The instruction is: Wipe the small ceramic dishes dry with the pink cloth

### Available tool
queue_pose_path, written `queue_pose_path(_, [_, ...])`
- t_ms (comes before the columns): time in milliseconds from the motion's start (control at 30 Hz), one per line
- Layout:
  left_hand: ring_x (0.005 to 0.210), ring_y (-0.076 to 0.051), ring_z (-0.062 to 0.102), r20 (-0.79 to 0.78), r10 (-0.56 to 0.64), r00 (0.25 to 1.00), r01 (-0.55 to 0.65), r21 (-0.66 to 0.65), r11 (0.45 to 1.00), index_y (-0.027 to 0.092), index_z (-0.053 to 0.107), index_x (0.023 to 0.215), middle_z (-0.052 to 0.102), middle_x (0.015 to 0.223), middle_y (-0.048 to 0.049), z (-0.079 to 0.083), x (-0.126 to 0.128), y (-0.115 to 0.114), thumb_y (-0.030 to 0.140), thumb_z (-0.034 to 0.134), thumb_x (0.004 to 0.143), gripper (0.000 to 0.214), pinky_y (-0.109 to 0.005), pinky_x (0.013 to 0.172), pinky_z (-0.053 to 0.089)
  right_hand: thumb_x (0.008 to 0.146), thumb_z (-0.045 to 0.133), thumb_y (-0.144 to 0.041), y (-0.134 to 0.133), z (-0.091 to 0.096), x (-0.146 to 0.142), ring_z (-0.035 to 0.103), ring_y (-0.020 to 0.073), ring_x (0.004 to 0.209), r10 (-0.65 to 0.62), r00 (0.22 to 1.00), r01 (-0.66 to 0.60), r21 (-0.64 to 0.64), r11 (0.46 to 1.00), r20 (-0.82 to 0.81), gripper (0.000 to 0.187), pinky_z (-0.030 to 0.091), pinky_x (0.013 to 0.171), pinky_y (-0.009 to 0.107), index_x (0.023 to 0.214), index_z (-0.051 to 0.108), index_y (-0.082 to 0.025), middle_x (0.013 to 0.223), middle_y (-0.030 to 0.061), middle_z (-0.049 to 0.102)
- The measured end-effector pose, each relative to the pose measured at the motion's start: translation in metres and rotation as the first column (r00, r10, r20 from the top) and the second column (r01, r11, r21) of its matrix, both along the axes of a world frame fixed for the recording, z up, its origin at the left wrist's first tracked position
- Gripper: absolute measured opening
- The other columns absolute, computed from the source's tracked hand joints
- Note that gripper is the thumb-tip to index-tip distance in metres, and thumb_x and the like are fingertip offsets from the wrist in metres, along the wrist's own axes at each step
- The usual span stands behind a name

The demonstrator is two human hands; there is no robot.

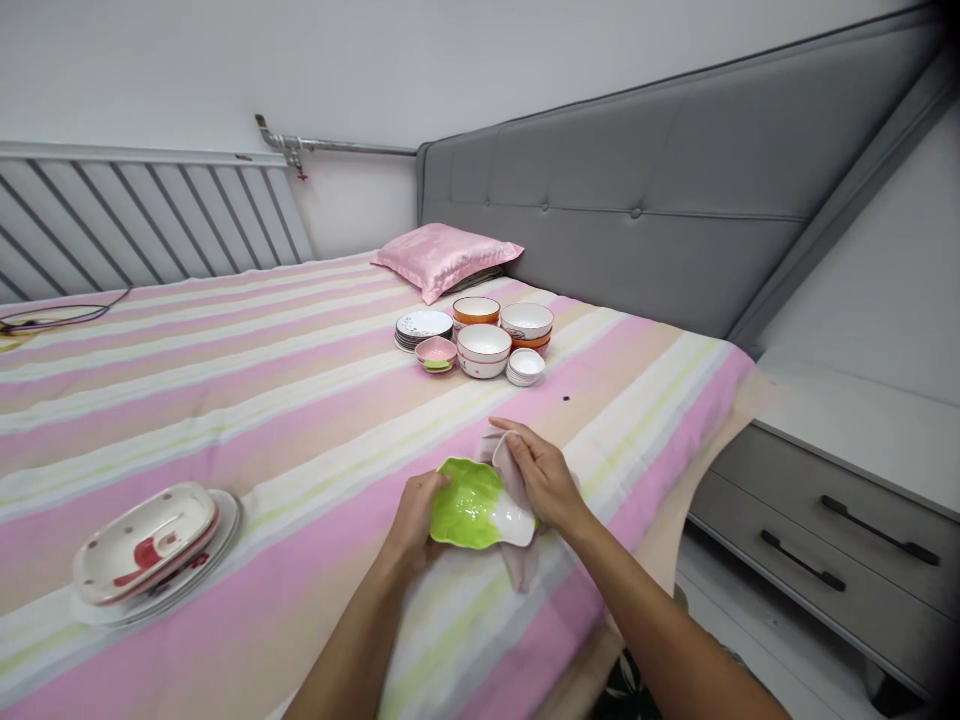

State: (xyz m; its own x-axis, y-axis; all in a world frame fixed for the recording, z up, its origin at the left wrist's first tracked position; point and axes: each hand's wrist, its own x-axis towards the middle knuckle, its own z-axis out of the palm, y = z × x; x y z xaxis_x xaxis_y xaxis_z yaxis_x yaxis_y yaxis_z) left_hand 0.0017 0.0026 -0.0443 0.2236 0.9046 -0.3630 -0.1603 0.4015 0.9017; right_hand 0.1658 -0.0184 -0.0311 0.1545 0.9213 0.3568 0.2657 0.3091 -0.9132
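Note:
My left hand (415, 517) grips the left rim of a green and white leaf-shaped dish (474, 515) just above the striped bed sheet (225, 400). My right hand (541, 477) presses a pale pink cloth (517, 500) against the dish's right side; the cloth hangs down below the dish.
Stacked bowls (484, 350) and small plates (423, 327) sit farther up the bed near a pink pillow (446, 256). An oval red-patterned dish on plates (146, 545) lies at the left. A grey headboard (637, 210) and a drawer unit (825, 530) stand at the right.

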Motion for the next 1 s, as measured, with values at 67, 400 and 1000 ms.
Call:
queue_pose_path(67, [0.047,-0.014,0.050,0.028,-0.037,0.999,0.037,0.026,0.999,0.016,0.056,0.066,0.053,0.053,0.0010,-0.003,0.001,0.000,0.026,0.054,0.063,0.011,-0.024,0.043,0.038,0.090,0.033,-0.039,-0.002,-0.001,-0.004,0.051,0.0161,0.111,0.096,0.992,-0.094,-0.028,0.995,0.085,0.036,0.037,0.094,0.031,0.119,0.051,-0.026,0.120,0.0013,0.057])
queue_pose_path(400, [0.043,-0.009,0.041,0.037,-0.089,0.995,0.086,0.082,0.993,0.014,0.051,0.056,0.046,0.049,0.0035,-0.001,0.002,-0.002,0.023,0.054,0.063,0.011,-0.021,0.042,0.031,0.090,0.034,-0.031,-0.010,-0.008,-0.012,0.057,0.0200,0.099,0.207,0.815,-0.097,-0.225,0.970,0.541,0.037,0.039,0.071,0.027,0.127,0.035,-0.026,0.112,0.0065,0.060])
queue_pose_path(1000, [0.044,-0.012,0.047,0.145,0.041,0.989,-0.056,0.097,0.994,0.015,0.058,0.071,0.050,0.053,0.0029,0.010,-0.002,-0.004,0.026,0.055,0.065,0.013,-0.023,0.041,0.035,0.092,0.028,-0.035,-0.008,-0.004,-0.015,0.050,0.0153,0.058,0.149,0.665,0.041,-0.235,0.971,0.732,0.022,0.020,0.051,0.024,0.088,0.045,-0.021,0.065,0.0010,0.055])
